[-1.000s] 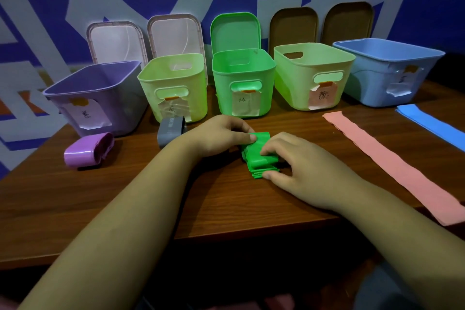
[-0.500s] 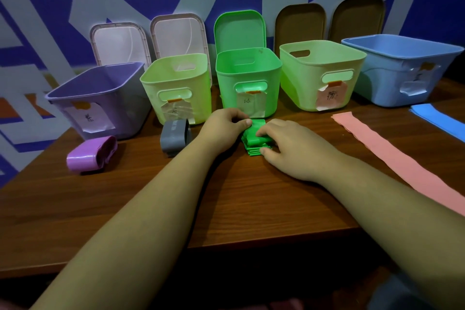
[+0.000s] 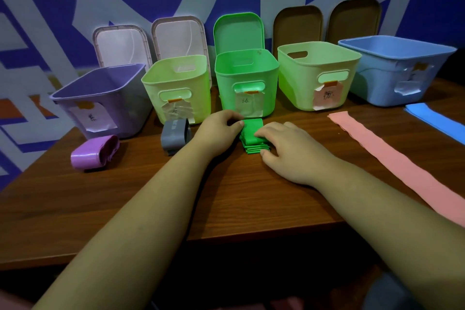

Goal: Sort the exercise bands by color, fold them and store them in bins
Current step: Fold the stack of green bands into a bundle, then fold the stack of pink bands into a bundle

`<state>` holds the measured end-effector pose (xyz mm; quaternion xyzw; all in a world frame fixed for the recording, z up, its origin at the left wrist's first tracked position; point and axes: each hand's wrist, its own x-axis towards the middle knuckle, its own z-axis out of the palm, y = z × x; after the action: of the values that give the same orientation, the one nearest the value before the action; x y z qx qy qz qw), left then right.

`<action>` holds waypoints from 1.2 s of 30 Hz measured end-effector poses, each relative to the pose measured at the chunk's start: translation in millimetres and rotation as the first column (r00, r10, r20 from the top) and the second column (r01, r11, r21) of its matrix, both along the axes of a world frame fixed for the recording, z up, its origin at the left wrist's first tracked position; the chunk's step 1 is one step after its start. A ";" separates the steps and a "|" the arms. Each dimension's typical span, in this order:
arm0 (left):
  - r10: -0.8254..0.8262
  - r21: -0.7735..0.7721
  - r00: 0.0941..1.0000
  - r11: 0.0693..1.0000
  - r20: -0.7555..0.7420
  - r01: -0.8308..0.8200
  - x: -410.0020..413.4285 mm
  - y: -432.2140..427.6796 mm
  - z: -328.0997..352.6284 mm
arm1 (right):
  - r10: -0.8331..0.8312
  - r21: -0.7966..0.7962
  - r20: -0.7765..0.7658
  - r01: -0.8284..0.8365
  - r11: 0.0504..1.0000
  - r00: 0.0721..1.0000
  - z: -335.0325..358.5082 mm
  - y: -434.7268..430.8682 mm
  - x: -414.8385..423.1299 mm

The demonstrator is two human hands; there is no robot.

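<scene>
A folded green band [image 3: 252, 131] lies on the wooden table right in front of the green bin [image 3: 245, 75]. My left hand [image 3: 216, 131] pinches its left edge. My right hand [image 3: 289, 148] presses on its top and right side, hiding part of it. A folded purple band [image 3: 93, 155] sits in front of the purple bin [image 3: 105, 98]. Between the purple band and my left hand stands a folded grey band [image 3: 175, 134], in front of a pale green bin [image 3: 178, 85]. Flat and unfolded at the right lie a pink band [image 3: 392, 161] and a blue band [image 3: 435, 118].
Another pale green bin [image 3: 317, 70] and a blue bin [image 3: 397, 65] stand at the back right. Several lids lean against the wall behind the bins. The table's front edge [image 3: 226, 239] runs below my forearms.
Both hands have slid the folded green band away from me, up to the foot of the green bin. The other bands have not moved.
</scene>
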<state>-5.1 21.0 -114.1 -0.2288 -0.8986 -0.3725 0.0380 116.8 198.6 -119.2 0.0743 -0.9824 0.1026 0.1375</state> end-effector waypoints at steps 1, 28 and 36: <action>-0.001 -0.006 1.000 1.000 -0.010 0.001 3.1 -0.5 1.5 | -0.002 0.000 0.003 0.001 1.000 1.000 0.6 -0.1 0.8; -0.097 -0.422 0.979 0.907 -0.181 0.012 42.9 231.3 -0.7 | -0.290 -0.228 0.120 0.311 0.923 0.949 31.0 197.8 26.0; -0.134 -0.216 0.954 0.973 -0.270 0.075 35.0 231.0 -11.8 | -0.181 -0.236 0.150 0.213 0.948 0.972 28.6 210.8 -6.4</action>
<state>29.9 252.1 -126.0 -0.3297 -0.9038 -0.2437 0.1224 110.4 409.4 -90.6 -0.0490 -0.9707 0.2162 0.0931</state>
